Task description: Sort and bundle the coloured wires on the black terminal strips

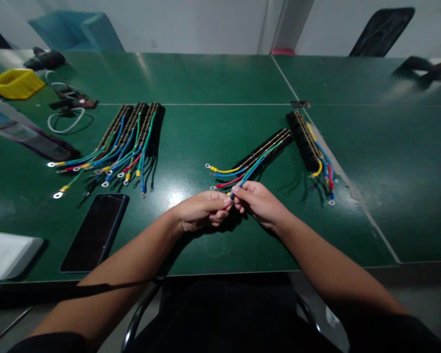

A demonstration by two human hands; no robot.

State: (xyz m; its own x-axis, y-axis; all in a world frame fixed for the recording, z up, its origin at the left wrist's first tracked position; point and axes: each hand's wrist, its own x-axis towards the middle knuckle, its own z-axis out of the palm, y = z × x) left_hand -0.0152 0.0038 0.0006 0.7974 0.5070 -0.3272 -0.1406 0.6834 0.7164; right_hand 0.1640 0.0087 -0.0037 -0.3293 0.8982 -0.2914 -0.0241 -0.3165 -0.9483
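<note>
On the green surface [191,83], my left hand [206,210] and right hand [260,202] pinch closed on blue and green wires [256,164] from the black strip [267,146] lying just beyond them.

On table [213,81]: phone [95,233] front-left | three wired strips [133,127] behind it | two strips [265,148] right

Black sleeves [397,336], bare forearms [327,260], bare hands [262,203], black clothing [224,316] over the lap.
</note>
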